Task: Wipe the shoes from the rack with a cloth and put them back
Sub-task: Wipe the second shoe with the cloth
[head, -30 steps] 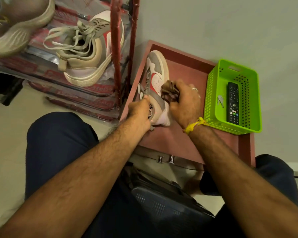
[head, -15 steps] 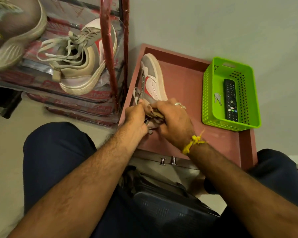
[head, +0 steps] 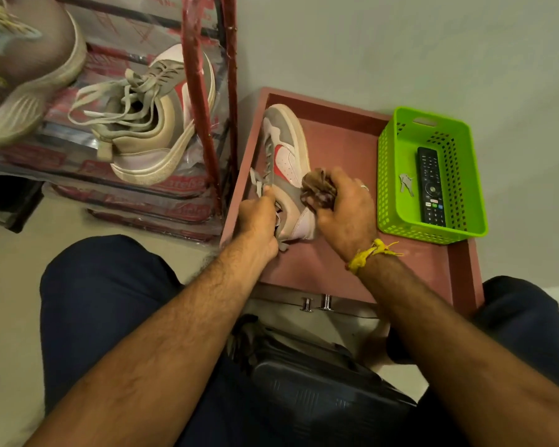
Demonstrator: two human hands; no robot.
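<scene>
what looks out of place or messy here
The sneaker on the rack has loose, splayed laces. Keys lie beside a remote in the green basket, unrelated to shoe cleaning. Nothing spilled or damaged.

1. The heel opening of the grey, white and red sneaker [head: 286, 159] is hidden behind the left hand [head: 259, 221].
2. The bunched brown cloth [head: 317, 190] is partly buried in the right hand [head: 346, 214].
3. The beige mesh sneaker [head: 20, 75] is blurred and cut by the frame's left edge.
4. The small metal keys [head: 405, 183] in the lime-green plastic basket [head: 388, 175] are too small to make out.
</scene>
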